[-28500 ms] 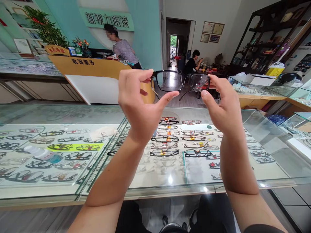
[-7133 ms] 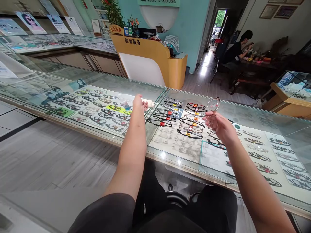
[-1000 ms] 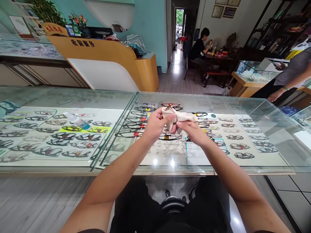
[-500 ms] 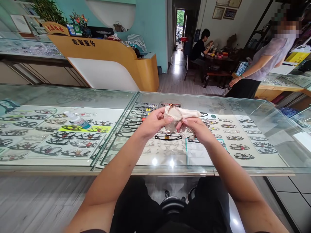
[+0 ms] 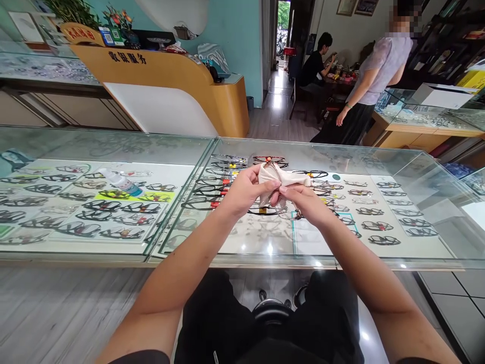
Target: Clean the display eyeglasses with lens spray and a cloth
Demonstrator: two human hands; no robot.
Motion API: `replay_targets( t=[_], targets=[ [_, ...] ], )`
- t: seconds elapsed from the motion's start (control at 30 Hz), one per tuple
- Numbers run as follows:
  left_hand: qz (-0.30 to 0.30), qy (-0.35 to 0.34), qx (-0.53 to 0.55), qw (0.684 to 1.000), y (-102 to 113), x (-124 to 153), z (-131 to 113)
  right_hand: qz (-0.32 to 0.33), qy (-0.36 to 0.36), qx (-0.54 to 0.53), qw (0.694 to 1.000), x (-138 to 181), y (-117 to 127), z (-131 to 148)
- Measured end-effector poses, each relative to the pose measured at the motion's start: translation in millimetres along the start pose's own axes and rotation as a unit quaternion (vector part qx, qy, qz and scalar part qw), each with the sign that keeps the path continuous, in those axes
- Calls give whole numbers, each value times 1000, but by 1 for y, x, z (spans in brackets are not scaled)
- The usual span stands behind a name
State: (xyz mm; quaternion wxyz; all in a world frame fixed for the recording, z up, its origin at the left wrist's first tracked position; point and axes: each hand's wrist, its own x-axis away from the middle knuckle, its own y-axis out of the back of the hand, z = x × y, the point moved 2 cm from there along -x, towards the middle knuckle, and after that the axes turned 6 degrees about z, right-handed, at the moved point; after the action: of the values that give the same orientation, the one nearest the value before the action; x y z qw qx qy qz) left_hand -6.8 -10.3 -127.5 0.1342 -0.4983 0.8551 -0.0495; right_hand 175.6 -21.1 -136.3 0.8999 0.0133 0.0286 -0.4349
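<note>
Both hands meet above the glass display case [image 5: 242, 242]. A pale cream cloth [image 5: 297, 179] is bunched around a pair of thin-framed eyeglasses [image 5: 278, 172]. My left hand [image 5: 242, 191] pinches the cloth over a lens, thumb on the near side. My right hand [image 5: 305, 199] is closed on the glasses' frame at the bridge or near rim, its fingertips touching the left thumb. Part of the frame hangs below the fingers, and the cloth hides most of the lens.
A spray bottle [image 5: 120, 183] with blue liquid lies tilted on the left glass top. Rows of eyeglass frames [image 5: 381, 226] show under the glass. A wooden counter [image 5: 227, 106] stands beyond. One person [image 5: 379, 71] stands at the right; another [image 5: 316, 65] sits at a table.
My left thumb has moved right over the lens, and the hands are closer together with the cloth folded over the glasses. The standing person has moved left in view.
</note>
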Motion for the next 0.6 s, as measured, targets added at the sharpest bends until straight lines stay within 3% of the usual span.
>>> replay_targets(
  t=[0.37, 0.6],
  targets=[
    [-88, -65, -20, 994, -2, -1, 4, -5, 10, 32, 999, 2, -1, 7],
    [-21, -34, 19, 999, -1, 0, -1, -21, 41, -24, 999, -1, 10, 4]
  ],
)
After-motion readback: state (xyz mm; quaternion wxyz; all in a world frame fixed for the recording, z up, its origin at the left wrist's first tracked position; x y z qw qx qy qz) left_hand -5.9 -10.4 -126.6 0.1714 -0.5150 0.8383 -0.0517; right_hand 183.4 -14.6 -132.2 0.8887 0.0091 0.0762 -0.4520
